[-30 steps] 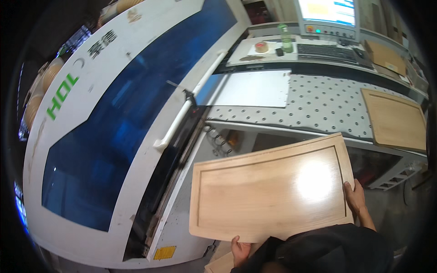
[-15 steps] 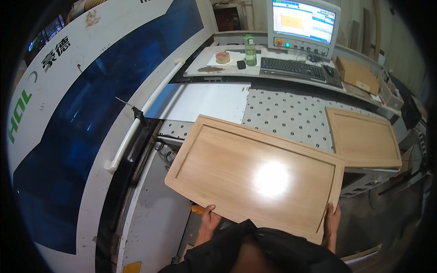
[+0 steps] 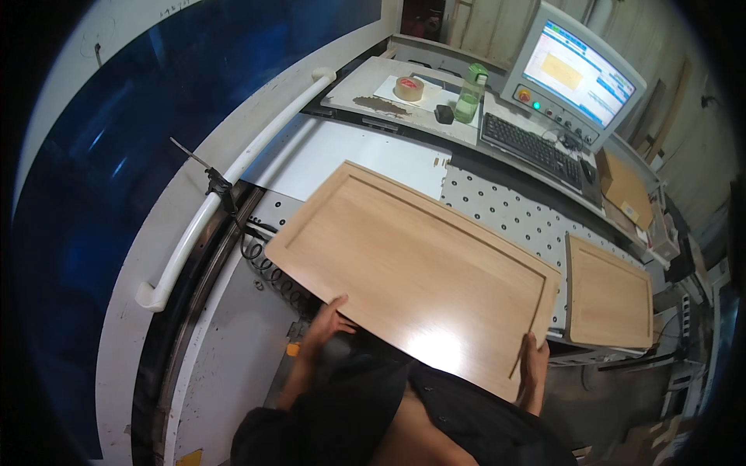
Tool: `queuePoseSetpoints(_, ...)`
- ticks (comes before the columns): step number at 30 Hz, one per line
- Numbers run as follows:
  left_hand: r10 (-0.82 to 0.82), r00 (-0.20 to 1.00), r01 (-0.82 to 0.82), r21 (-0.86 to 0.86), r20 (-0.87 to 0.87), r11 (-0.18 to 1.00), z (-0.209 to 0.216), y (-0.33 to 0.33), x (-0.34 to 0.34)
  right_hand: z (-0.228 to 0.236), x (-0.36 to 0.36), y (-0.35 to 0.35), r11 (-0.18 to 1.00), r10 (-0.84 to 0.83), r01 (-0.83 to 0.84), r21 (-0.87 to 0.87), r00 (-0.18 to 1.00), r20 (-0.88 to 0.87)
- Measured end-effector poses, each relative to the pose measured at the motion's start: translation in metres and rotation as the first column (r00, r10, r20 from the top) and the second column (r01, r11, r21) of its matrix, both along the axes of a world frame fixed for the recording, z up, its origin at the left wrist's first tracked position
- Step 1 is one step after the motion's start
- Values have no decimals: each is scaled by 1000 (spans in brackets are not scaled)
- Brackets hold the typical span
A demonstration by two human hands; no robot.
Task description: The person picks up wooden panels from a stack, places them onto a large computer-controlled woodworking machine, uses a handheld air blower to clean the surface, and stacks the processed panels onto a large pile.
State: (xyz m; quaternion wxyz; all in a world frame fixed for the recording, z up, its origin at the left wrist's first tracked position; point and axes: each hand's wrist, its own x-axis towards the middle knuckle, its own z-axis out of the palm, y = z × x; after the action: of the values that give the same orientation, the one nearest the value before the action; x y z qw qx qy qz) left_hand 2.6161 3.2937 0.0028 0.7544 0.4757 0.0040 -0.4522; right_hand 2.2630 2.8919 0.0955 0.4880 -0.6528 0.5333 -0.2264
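Both my hands hold a large light-wood panel (image 3: 404, 264) with a groove running round inside its edge and rounded corners. My left hand (image 3: 332, 320) grips the near long edge toward the left, thumb on top and fingers beneath. At the right short edge, my right hand (image 3: 534, 359) is closed round the border, its thumb near the groove. Tilted in the picture, the panel covers part of the dotted machine table (image 3: 505, 203). A bright light reflects off its near part. A smaller grooved wooden panel (image 3: 610, 291) lies on the table to the right.
Left stands a large white machine cover with a dark blue window (image 3: 194, 93) and a white rail handle (image 3: 256, 155). Behind the table, a shelf holds a tape roll (image 3: 409, 88), a green bottle (image 3: 469, 95), a keyboard (image 3: 531, 150), a monitor (image 3: 579, 70) and a cardboard box (image 3: 622, 190).
My view has turned, tilting the scene clockwise. The held panel slants more, with its right end lower in the picture. Both hands keep their grip on it.
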Motion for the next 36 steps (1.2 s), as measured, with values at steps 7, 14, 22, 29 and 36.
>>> queuePoseSetpoints(7,-431,574,-610,715,696,342,90,-4,133,42,171,-40,800,356,-489,-348,853,-381)
queuePoseSetpoints(14,-347,496,-704,602,796,377,43,-28,165,-3,213,0,589,450,-731,-346,652,-611)
queuePoseSetpoints(22,-306,612,-620,683,729,386,18,-71,179,-31,245,-5,489,620,-726,-483,679,-393)
queuePoseSetpoints(29,-291,631,-633,695,719,342,21,-78,226,-42,296,-11,597,487,-559,-576,823,-293)
queuePoseSetpoints(36,-280,662,-629,718,695,297,18,-60,264,-33,342,-10,545,580,-642,-539,753,-312)
